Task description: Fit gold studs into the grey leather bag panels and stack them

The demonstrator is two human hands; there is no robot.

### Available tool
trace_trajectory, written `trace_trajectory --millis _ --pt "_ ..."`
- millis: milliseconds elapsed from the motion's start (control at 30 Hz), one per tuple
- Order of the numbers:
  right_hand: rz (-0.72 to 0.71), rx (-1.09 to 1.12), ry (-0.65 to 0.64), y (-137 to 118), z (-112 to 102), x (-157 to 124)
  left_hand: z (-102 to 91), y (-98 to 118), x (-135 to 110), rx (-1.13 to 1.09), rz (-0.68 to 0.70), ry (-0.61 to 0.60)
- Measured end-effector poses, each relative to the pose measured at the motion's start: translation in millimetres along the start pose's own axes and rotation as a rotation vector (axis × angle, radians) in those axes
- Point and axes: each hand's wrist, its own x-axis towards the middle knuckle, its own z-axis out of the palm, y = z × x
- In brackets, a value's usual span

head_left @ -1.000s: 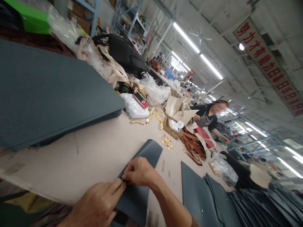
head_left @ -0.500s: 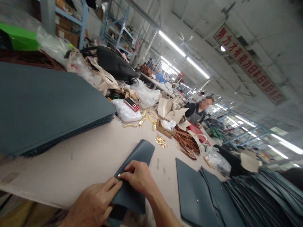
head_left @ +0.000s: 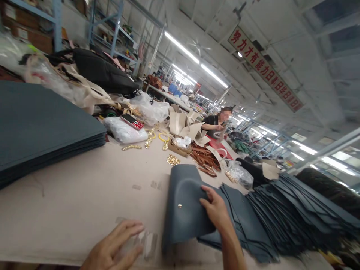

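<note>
My right hand (head_left: 214, 210) grips a dark grey-blue leather panel (head_left: 184, 202) with a small gold stud on it, held bent over the fanned pile of similar panels (head_left: 270, 213) at the right. My left hand (head_left: 114, 247) hovers over the beige table (head_left: 78, 202) near its front edge, fingers spread and holding nothing, slightly blurred. A thick stack of the same grey-blue sheets (head_left: 42, 127) lies at the left.
Gold metal fittings (head_left: 173, 160), brown straps (head_left: 205, 159), beige leather pieces (head_left: 182, 125), plastic bags (head_left: 123, 129) and a red phone (head_left: 132, 121) crowd the far side of the table. A person (head_left: 215, 125) works at the far end. Shelving stands behind at the left.
Both hands were pinching the panel's edge near the table's front. Now my right hand has carried the panel rightwards over the pile, and my left hand has let go.
</note>
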Motion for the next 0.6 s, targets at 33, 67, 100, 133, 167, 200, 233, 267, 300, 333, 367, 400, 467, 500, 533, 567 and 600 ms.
trace_trajectory --millis 33,67,100,133,167,200,233,267,300,333,367,400,467,500,533,567,600 --pt "0.044 -0.04 0.041 12.3 -25.7 6.5 -1.7 8.5 1.5 -0.179 -0.176 0.012" --pt "0.086 -0.073 0.067 25.7 -50.2 11.5 -4.6 17.3 3.5 -0.379 -0.347 0.015" --pt "0.133 -0.118 0.086 39.7 -71.8 15.1 -8.2 26.2 6.0 -0.587 -0.502 0.006" --pt "0.188 -0.173 0.105 54.0 -89.1 17.7 -12.3 34.5 8.9 -0.791 -0.6 0.009" --pt "0.256 -0.279 0.14 67.4 -100.8 19.4 -16.2 41.9 12.1 -0.96 -0.669 0.01" --pt "0.251 -0.489 0.202 78.6 -106.0 19.9 -19.7 47.9 15.3 -1.087 -0.717 0.018" --pt "0.19 -0.616 0.248 86.0 -104.4 18.8 -22.6 52.4 18.3 -1.175 -0.744 0.034" --pt "0.131 -0.656 0.252 88.3 -95.8 15.4 -24.8 55.5 20.8 -1.239 -0.766 0.056" --pt "0.078 -0.628 0.232 84.7 -80.8 9.4 -26.2 57.4 22.8 -1.282 -0.777 0.08" --pt "0.034 -0.53 0.185 75.0 -60.2 0.7 -27.0 58.4 24.0 -1.314 -0.781 0.102" --pt "-0.017 -0.398 0.109 60.1 -35.0 -10.2 -27.5 59.0 24.7 -1.339 -0.781 0.119" --pt "-0.123 -0.257 0.034 41.3 -6.6 -22.8 -27.8 59.5 25.0 -1.358 -0.774 0.128" --pt "-0.439 -0.022 -0.188 -1.1 53.8 -49.4 -29.1 60.5 24.6 -1.379 -0.762 0.137" --pt "-0.574 0.067 -0.264 -21.4 82.6 -62.2 -30.2 60.8 24.2 -1.385 -0.753 0.142" --pt "-0.669 0.137 -0.304 -39.6 108.6 -74.0 -31.7 60.8 23.4 -1.39 -0.743 0.148" --pt "-0.746 0.185 -0.33 -55.0 131.0 -84.4 -33.5 60.0 22.3 -1.393 -0.731 0.156" --pt "-0.794 0.216 -0.339 -67.5 149.2 -93.0 -35.5 58.4 20.9 -1.401 -0.713 0.169"
